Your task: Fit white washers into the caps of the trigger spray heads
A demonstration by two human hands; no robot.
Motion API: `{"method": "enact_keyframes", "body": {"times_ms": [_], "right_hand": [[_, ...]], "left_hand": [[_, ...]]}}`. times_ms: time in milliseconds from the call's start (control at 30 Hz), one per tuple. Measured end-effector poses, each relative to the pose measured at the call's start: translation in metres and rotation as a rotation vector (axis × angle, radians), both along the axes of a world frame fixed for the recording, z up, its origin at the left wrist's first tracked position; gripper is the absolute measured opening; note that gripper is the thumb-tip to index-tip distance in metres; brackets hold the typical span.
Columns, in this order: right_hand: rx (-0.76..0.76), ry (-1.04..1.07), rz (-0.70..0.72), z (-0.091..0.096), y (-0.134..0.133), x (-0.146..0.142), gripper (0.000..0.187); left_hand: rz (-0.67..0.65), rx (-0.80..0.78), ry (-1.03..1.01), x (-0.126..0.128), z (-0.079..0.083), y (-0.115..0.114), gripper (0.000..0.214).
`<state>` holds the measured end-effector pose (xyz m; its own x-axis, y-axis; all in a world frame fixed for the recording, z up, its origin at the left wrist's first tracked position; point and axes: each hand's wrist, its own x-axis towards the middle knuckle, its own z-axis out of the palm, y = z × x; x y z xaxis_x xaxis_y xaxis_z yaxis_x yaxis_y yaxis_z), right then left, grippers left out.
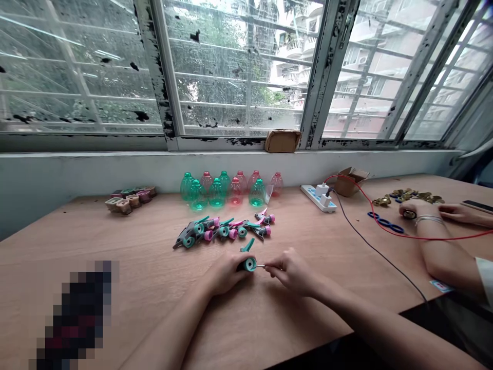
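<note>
My left hand [226, 272] is closed around a trigger sprayer head [250, 264] with a teal ring and a teal lever, held just above the wooden table. From the right, my right hand [289, 272] pinches a thin, pale rod [261, 265]. Its tip points at the middle of the teal ring; whether it goes inside, I cannot tell. Beyond my hands lies a pile of grey trigger sprayer heads [224, 231] with teal and pink parts. Behind them stand several clear green bottles [217, 193] and red bottles [235, 192].
Stacked small blocks [133, 199] sit at the back left. Right of the bottles are a power strip [319, 199] with cords and a cardboard box [348, 182]. At far right, another person's hand [419, 209] is near gold-coloured pieces [408, 195] and blue rings [386, 223].
</note>
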<state>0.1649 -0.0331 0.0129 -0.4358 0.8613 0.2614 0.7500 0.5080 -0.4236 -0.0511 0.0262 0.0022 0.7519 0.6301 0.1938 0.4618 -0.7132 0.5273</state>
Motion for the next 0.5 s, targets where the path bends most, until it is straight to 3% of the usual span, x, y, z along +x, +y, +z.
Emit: {"method": "enact_keyframes", "body": {"times_ms": [167, 400, 500], "right_hand": [[0.012, 0.063, -0.060, -0.012, -0.006, -0.001, 0.034], [0.104, -0.497, -0.132, 0.021, -0.012, -0.006, 0.027], [0.090, -0.530, -0.085, 0.026, -0.008, -0.007, 0.026]], "left_hand": [[0.032, -0.003, 0.001, 0.000, -0.002, 0.001, 0.022], [0.007, 0.045, 0.016, 0.001, -0.006, 0.002, 0.031], [-0.021, 0.072, 0.050, 0.002, -0.005, 0.001, 0.030]]}}
